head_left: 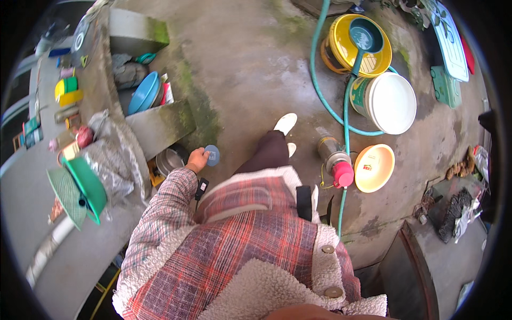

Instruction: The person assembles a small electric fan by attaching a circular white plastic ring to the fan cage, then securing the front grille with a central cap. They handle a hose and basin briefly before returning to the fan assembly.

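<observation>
- disc (212,155), small, round and blue-grey, sits pinched at the fingertips of the left hand (197,159), out over the bare concrete floor (245,64) and away from the plaid jacket (240,240).
- left hand is closed round the disc's edge, arm stretched forward, so the flat face shows upward.
- right hand is out of sight; its state cannot be told.
- steel pot (169,160) stands just beside that hand, tucked against the mossy concrete ledge (160,125).
- green hose (346,106) trails well apart, past the cream bowl (374,168) and white bucket (392,102).

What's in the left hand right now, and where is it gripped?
The left hand holds a small round blue disc, pinched by its left edge. The right hand is out of view.
</observation>
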Action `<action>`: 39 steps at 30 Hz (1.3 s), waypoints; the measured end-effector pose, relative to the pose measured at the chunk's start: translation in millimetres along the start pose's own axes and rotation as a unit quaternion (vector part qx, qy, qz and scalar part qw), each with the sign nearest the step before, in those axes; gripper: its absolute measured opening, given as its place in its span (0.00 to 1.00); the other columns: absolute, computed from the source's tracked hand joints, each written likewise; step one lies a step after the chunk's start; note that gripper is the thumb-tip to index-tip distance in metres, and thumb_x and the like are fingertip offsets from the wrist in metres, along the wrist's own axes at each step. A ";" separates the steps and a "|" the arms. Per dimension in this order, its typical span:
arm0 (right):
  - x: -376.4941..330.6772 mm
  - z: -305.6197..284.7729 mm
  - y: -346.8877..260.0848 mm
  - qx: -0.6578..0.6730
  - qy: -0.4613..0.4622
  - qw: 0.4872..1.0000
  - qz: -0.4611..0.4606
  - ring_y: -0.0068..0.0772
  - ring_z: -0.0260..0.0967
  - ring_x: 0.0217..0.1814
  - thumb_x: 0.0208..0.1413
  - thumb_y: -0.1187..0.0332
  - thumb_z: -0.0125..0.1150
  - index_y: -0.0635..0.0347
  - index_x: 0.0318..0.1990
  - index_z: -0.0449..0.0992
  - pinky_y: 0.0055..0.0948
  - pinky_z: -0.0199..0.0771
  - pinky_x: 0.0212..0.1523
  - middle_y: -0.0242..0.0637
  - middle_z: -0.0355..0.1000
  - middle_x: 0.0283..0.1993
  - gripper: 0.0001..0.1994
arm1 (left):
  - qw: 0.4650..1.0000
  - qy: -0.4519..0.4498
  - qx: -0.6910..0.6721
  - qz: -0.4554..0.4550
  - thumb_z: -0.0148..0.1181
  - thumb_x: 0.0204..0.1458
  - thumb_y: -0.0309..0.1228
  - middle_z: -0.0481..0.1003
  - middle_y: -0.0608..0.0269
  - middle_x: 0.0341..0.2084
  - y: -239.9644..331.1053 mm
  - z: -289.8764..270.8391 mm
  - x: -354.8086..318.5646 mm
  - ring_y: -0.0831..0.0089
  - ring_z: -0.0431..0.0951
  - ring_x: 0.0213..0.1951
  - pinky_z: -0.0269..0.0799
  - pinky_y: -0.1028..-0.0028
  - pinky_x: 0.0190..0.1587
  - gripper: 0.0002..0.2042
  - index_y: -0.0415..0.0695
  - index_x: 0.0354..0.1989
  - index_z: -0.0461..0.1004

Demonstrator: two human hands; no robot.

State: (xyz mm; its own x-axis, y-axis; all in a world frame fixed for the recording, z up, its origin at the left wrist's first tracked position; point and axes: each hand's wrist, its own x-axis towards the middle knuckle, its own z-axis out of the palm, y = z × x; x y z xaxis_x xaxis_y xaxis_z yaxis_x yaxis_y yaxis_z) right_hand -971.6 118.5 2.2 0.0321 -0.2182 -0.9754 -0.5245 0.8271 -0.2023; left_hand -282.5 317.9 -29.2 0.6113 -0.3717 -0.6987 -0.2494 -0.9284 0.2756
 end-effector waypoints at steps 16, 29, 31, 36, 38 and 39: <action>-4.4 11.7 -117.9 -0.177 0.073 0.975 -0.113 0.26 0.72 0.33 0.60 0.67 0.56 0.63 0.42 0.75 0.29 0.73 0.34 0.36 0.75 0.34 0.09 | 0.993 -0.114 -0.012 -0.023 0.57 0.53 0.40 0.76 0.44 0.39 -15.9 -2.6 -54.1 0.47 0.75 0.44 0.69 0.56 0.47 0.15 0.40 0.39 0.76; -28.4 181.5 -350.4 -0.153 0.035 0.984 -0.081 0.22 0.71 0.34 0.58 0.67 0.58 0.59 0.47 0.73 0.24 0.71 0.35 0.28 0.73 0.35 0.12 | 0.992 -0.111 -0.057 -0.005 0.57 0.53 0.40 0.76 0.43 0.34 -39.5 -79.6 45.6 0.44 0.75 0.40 0.69 0.55 0.43 0.14 0.40 0.34 0.74; -40.5 197.5 -360.2 -0.167 0.053 0.982 -0.070 0.23 0.72 0.36 0.57 0.67 0.59 0.59 0.48 0.73 0.25 0.71 0.36 0.29 0.74 0.36 0.12 | 0.995 -0.094 -0.034 0.022 0.57 0.52 0.40 0.76 0.43 0.34 -36.4 -95.3 65.1 0.44 0.74 0.40 0.69 0.55 0.43 0.14 0.39 0.33 0.74; -69.2 220.8 -365.0 -0.108 0.084 0.990 -0.034 0.24 0.73 0.38 0.57 0.68 0.58 0.60 0.49 0.72 0.27 0.71 0.38 0.30 0.74 0.36 0.13 | 0.992 -0.110 -0.056 0.024 0.58 0.51 0.40 0.75 0.43 0.32 -32.2 -125.5 106.2 0.44 0.74 0.39 0.69 0.55 0.42 0.14 0.38 0.30 0.72; -75.7 227.5 -364.2 -0.125 0.106 0.986 -0.033 0.25 0.72 0.37 0.57 0.68 0.58 0.63 0.49 0.71 0.27 0.71 0.37 0.32 0.74 0.37 0.14 | 0.992 -0.115 -0.048 0.029 0.58 0.51 0.40 0.75 0.43 0.32 -30.6 -133.2 119.4 0.44 0.74 0.39 0.69 0.54 0.42 0.14 0.38 0.29 0.72; -78.1 231.1 -363.6 -0.111 0.106 0.988 -0.027 0.26 0.72 0.37 0.57 0.68 0.58 0.64 0.50 0.71 0.27 0.71 0.37 0.32 0.74 0.37 0.15 | 0.992 -0.115 -0.043 0.038 0.59 0.51 0.40 0.75 0.43 0.32 -29.3 -136.1 125.0 0.44 0.74 0.39 0.69 0.54 0.42 0.14 0.38 0.29 0.72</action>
State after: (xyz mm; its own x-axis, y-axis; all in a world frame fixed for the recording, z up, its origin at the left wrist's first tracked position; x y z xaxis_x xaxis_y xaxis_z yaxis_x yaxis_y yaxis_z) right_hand -586.8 -45.4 131.6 -0.1019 -0.3816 -0.9187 -0.7009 0.6829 -0.2059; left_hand -96.5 297.8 -34.8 0.4035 -0.4385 -0.8030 -0.2172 -0.8985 0.3815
